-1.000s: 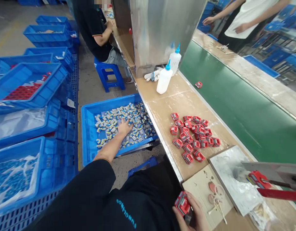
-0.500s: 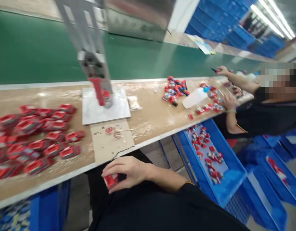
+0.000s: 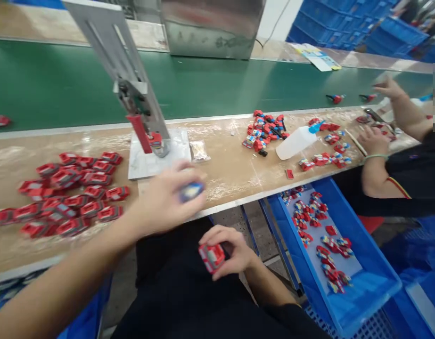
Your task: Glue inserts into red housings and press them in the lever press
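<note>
So the biggest stuff is the green belt (image 3: 210, 84) running along the far side of the table (image 3: 238, 174), with a slanted metal stand (image 3: 109, 42) on a pale board (image 3: 143, 167). A blue bin (image 3: 367, 278) sits off the near edge at the right, close to a co-worker (image 3: 418, 174). Left of the board there's a loose heap of red casings (image 3: 67, 176).

Now the hands. Left hand (image 3: 164, 200) is over the near edge of the table, fingers curled round a small blue piece; it's blurry, so I can't tell exactly where the tips press. Right hand (image 3: 231, 249) is lower, above the lap, thumb and fingers pinching a red casing (image 3: 212, 256) by its sides.

If it were me, I'd keep that right pinch snug but light, casing well away from the table edge, and leave its upper face uncovered so you can see which way round it is. Slow the left hand down as the two get close, and get the blue piece right out at the fingertips. My guess is that a hurried grip could twist it or drop it.

Looks-wise, the casing is chunky, bright red with a grey-ish middle, tilted in the grip. Smallest of all is the blue piece (image 3: 192, 190): blue with a pale, yellowish patch, too smeared for any finer detail.
</note>
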A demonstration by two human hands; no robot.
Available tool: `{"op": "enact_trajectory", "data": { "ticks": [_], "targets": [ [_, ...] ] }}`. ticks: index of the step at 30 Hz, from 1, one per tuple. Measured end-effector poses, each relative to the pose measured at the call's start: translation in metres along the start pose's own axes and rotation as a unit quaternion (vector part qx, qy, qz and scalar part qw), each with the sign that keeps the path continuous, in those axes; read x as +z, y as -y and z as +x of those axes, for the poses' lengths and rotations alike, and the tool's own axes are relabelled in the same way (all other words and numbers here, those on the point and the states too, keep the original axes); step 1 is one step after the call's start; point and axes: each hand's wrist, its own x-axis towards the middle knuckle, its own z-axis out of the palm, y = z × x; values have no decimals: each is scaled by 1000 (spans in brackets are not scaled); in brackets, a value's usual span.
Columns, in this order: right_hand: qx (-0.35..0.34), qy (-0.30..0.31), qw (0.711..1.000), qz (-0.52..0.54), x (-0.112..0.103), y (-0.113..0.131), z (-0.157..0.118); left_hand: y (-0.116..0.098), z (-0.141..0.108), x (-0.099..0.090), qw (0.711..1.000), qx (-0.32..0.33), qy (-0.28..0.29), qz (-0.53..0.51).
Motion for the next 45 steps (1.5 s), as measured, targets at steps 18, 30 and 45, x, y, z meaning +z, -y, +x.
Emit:
{"op": "enact_trajectory", "data": {
  "ticks": [18, 30, 45],
  "targets": [
    [2, -347, 914, -209, -83, -1, -4, 8, 90, 82, 994, -35, 46, 98],
    [47, -5, 915, -401, -68, -30, 61, 1, -95, 72, 594, -276, -165, -738],
    [199, -113, 824, -518, -173, -67, 93, 17, -119, 61, 547, -252, -209, -770]
  ]
}}
